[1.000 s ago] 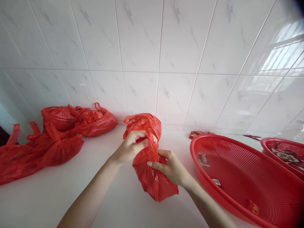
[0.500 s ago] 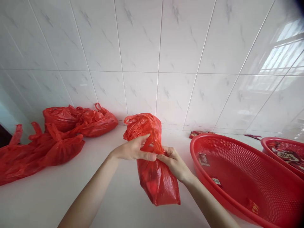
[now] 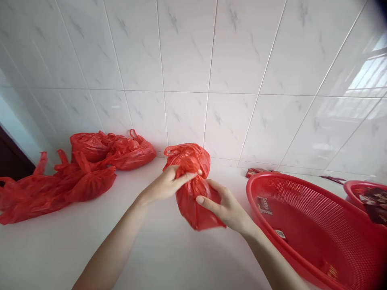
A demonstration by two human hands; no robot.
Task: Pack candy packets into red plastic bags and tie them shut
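Note:
I hold a red plastic bag just above the white counter, near the middle. My left hand pinches the bag's bunched top, fingers closed on the plastic. My right hand wraps around the bag's lower body from the right, thumb across the front. Behind it, another crumpled red bag stands by the wall.
Several filled red bags lie piled at the left along the tiled wall. A large red mesh basket holding a few small packets sits at the right. A second red basket shows at the far right edge.
The bag has been squeezed shorter and more compact. My right hand has slid from the neck down to its body, while my left hand keeps hold of the top. The view has shifted slightly.

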